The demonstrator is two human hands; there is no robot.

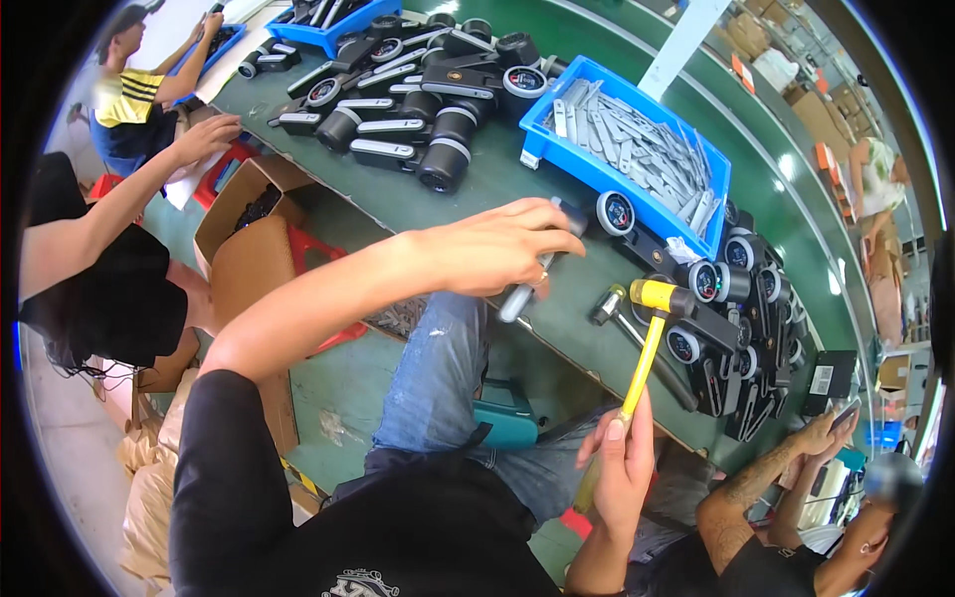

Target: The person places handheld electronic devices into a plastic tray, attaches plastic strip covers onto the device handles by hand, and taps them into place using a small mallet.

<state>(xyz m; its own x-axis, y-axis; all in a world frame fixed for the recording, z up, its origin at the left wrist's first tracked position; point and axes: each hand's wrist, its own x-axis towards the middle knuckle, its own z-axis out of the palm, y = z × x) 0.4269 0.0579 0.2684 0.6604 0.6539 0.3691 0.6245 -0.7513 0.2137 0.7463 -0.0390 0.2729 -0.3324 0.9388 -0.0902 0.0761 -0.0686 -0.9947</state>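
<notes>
My left hand (497, 249) is closed on a black tool with a round gauge (615, 212) and a grey handle end (517, 298), holding it over the green bench (517, 189). My right hand (622, 468) grips the yellow shaft of a hammer (652, 318); its yellow-and-black head hovers just right of the held part. A second, black-headed hammer (609, 305) lies on the bench beside it.
A blue bin (637, 149) holds several grey metal blades. Piles of black gauge tools (418, 90) lie at the far left and more (741, 318) at the right. An open cardboard box (254, 229) stands by a red stool. Other people sit left and lower right.
</notes>
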